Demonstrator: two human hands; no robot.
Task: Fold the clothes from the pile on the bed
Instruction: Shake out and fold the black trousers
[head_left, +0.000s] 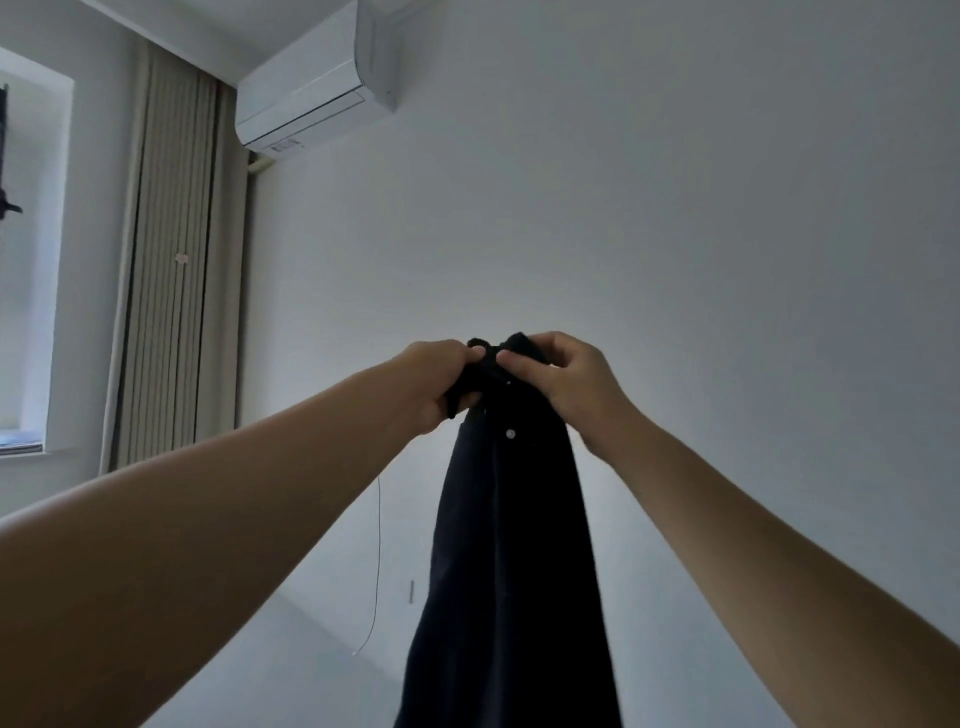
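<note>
At six o'clock of the view, the left hand (441, 382) and right hand (563, 382) both pinch the top of the dark garment (511, 545), hanging straight down, so I judge it is being lined up, and next needs laying flat.

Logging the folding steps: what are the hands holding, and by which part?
Both the left hand and right hand grip the dark navy buttoned garment at its top edge.
</note>
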